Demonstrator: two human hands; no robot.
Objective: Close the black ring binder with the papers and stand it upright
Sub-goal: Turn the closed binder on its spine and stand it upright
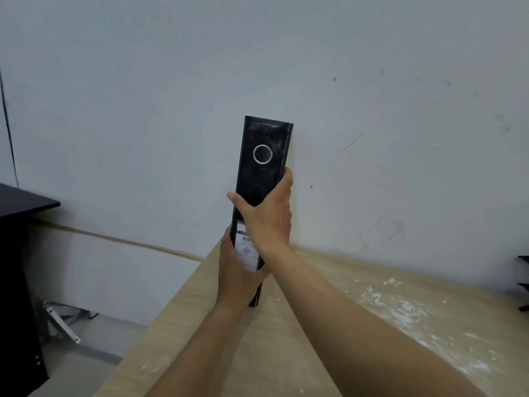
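Observation:
The black ring binder (264, 144) is shut and stands upright on the wooden table (286, 353), its spine facing me with a metal finger ring and a white label low down. It leans slightly to the right, and its bottom corner rests on the table. My right hand (266, 216) wraps around the spine at mid-height, thumb on the left edge. Lower down, my left hand (236, 273) grips the binder from the left side, over the label. The papers inside are hidden.
A grey-white wall rises right behind the binder. White dust and crumbs (400, 305) lie on the table to the right. A black cabinet (17, 253) stands at the left. A black object (523, 282) shows at the right edge. A metal bracket (63, 325) lies on the floor.

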